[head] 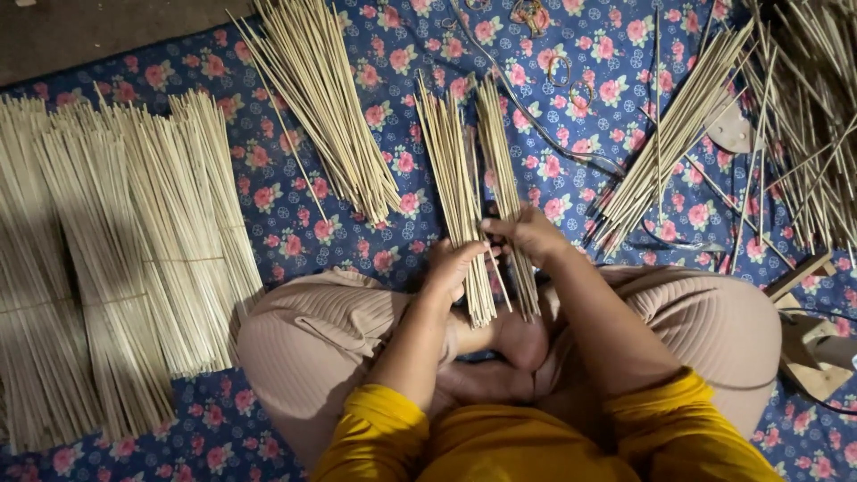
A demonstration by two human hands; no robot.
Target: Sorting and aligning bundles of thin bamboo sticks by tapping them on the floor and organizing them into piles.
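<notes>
Person sits cross-legged on floral cloth (571,192). Left hand (453,266) fingers wrapped around a stick bundle (455,192); right hand (529,234) fingers closed on a second bundle (504,178) just beside it. Both bundles lie over the lap, tips toward the cloth's far edge. Tied stacks (116,259) along left edge, loose pile (326,103) at far middle, scattered sticks (786,134) at right edge.

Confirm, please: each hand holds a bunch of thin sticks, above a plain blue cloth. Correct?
Not quite. The cloth is not plain: the head view shows pink flowers on blue. The left hand and right hand each hold a bunch of sticks.
</notes>
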